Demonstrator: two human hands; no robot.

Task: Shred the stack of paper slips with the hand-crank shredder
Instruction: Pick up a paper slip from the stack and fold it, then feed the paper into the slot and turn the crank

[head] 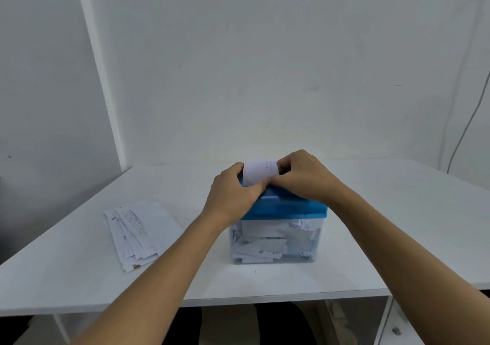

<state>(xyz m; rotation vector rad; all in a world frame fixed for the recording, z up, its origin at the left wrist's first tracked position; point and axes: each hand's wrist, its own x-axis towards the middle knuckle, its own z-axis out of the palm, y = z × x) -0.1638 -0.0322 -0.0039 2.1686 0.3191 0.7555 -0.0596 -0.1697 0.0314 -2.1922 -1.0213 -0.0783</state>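
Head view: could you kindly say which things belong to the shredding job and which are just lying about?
Job: shredder; paper slip pinched by left hand and right hand; stack of slips; shreds inside it.
Lying about: cable at far right.

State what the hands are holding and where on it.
Both grip one paper slip: left hand on its left edge, right hand on its right edge, over the shredder.

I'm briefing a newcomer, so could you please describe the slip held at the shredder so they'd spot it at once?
On the white table stands a clear bin with a blue shredder lid. The slip rises upright from that lid, pinched between the left hand and right hand. Unlike the stack lying flat to the left, it stands on edge.
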